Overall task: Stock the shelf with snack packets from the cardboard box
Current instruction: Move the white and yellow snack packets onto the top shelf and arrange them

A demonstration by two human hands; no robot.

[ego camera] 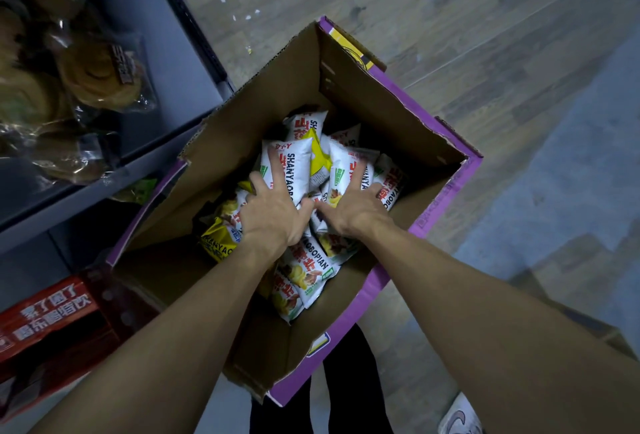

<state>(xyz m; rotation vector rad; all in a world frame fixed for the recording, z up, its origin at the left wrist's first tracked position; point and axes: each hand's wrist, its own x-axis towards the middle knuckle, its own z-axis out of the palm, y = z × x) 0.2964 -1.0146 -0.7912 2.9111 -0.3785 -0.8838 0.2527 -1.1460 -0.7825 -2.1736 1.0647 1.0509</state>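
While left hand (pixel 273 213) and right hand (pixel 358 208) press splayed fingers on packets (pixel 300 165), others lie at 6 o'clock in box (pixel 381 115).

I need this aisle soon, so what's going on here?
A person is reaching both hands into an open cardboard box standing on the floor beside the shelf. The left hand lies spread on a white snack packet, and the right hand presses on packets next to it. Nothing is lifted out yet.
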